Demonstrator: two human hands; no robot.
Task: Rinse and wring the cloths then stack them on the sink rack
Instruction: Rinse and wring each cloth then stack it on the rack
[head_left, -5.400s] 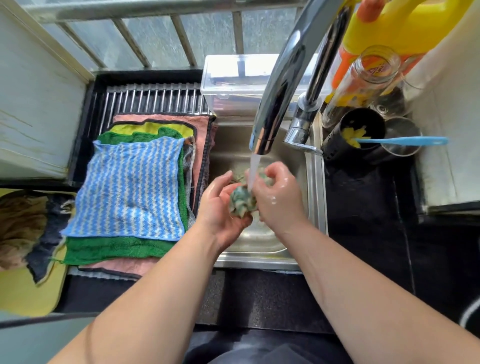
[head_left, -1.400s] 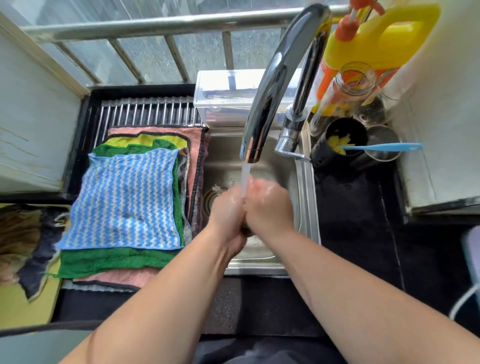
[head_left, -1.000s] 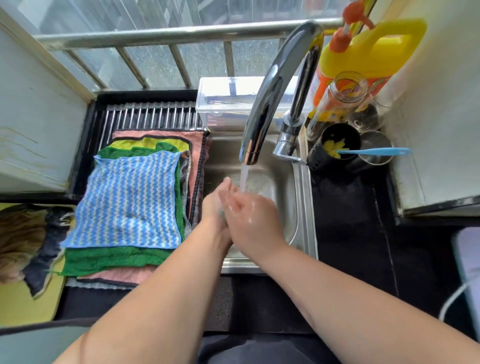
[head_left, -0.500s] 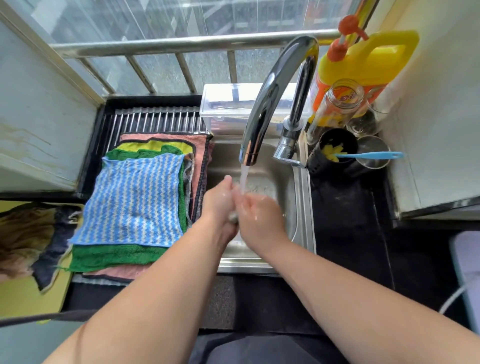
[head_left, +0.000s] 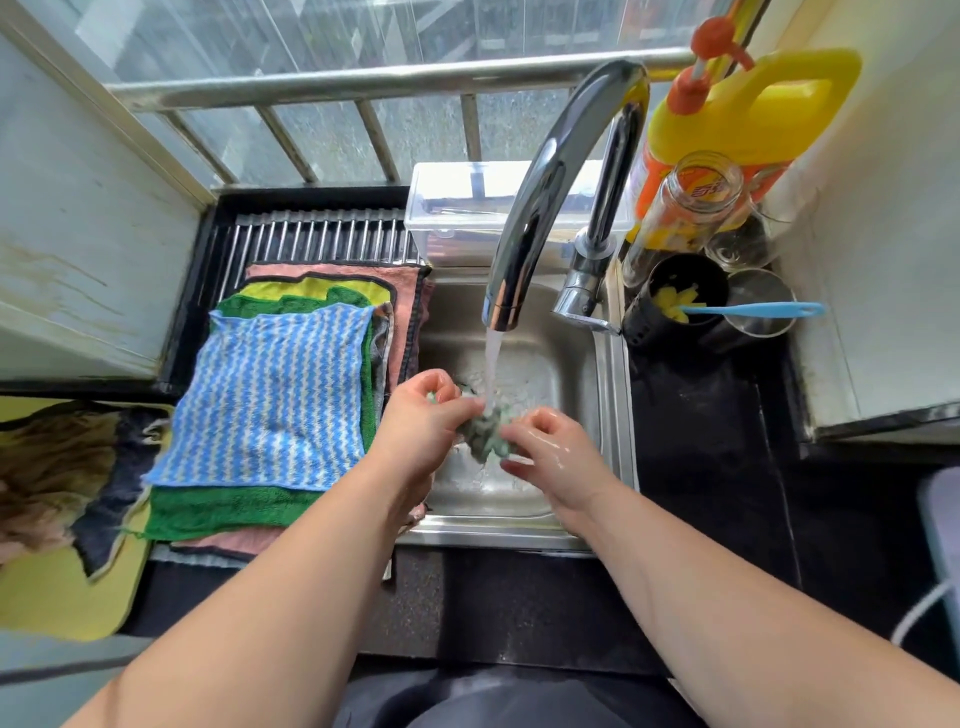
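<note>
Green cloth (head_left: 485, 437) under tap water (head_left: 491, 358), in the grip of left hand (head_left: 421, 422) and right hand (head_left: 557, 453)

Domestic kitchen: small stainless-steel sink basin (head_left: 616, 395) under a curved chrome tap (head_left: 545, 197), steel-bar draining rack (head_left: 311, 241), black stone countertop (head_left: 701, 441), yellow pump-top detergent jug (head_left: 753, 114).

Yellow jug (head_left: 753, 124) stands behind glass jar (head_left: 685, 208).
</note>
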